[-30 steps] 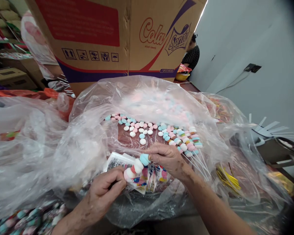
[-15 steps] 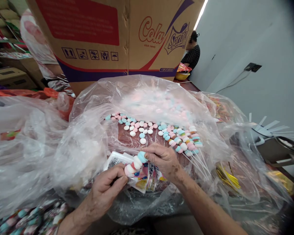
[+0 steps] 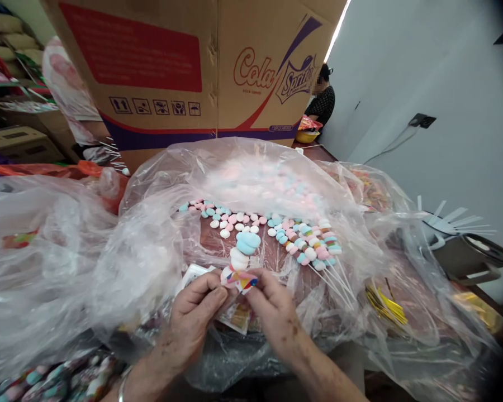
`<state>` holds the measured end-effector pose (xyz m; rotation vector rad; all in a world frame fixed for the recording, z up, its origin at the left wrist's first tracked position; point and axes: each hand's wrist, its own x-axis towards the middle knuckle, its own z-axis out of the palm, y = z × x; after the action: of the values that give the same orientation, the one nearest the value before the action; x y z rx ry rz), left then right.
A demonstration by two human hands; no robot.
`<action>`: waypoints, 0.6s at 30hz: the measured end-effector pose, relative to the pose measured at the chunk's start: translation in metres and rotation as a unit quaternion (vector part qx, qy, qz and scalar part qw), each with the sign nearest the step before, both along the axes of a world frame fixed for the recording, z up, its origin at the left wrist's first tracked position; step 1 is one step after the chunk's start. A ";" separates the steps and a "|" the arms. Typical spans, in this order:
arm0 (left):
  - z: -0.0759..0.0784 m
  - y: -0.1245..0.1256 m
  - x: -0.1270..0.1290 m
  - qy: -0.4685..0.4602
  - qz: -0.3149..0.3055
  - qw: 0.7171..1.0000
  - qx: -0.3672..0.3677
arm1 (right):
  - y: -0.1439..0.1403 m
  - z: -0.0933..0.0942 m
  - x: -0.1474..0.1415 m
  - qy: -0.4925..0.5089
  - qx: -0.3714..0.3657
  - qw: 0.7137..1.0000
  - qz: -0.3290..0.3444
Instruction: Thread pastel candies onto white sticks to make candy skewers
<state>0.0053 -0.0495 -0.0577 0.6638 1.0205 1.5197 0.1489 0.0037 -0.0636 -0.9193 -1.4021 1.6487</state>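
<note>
A marshmallow skewer, blue on top, white below and pink at the bottom, stands upright in front of me. My left hand is closed in a pinch at the skewer's lower end. The fingers of my right hand are closed on the right edge of a colourful printed wrapper, which lies over the skewer's bottom. Whether a clear bag covers the marshmallows I cannot tell. Beneath my hands lie flat printed packets, partly hidden. Loose pink, white and blue marshmallows lie just beyond.
Several finished-looking marshmallow skewers lie to the right, near gold twist ties. Clear plastic sheeting spreads around. A large carton stands behind; a mug is at right. Two other people are beyond the carton.
My right hand has moved from the skewer's top down to its lower end, now pinching the printed wrapper. The skewer has turned more upright. The view has shifted slightly.
</note>
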 end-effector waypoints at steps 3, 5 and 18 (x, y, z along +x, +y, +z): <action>-0.003 0.006 0.011 -0.005 0.036 0.999 0.019 | -0.019 -0.004 -0.009 0.010 0.003 0.999 0.041; -0.005 0.009 0.018 -0.009 0.051 0.998 0.027 | -0.023 -0.008 -0.015 0.014 0.005 1.000 0.022; -0.006 0.012 0.027 0.014 0.031 0.996 0.082 | -0.013 -0.003 0.007 -0.023 0.137 0.982 -0.126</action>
<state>0.0325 -0.0374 -0.0637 0.7765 0.9527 1.6642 0.1563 -0.0088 -0.0667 -0.9345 -1.4351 1.2184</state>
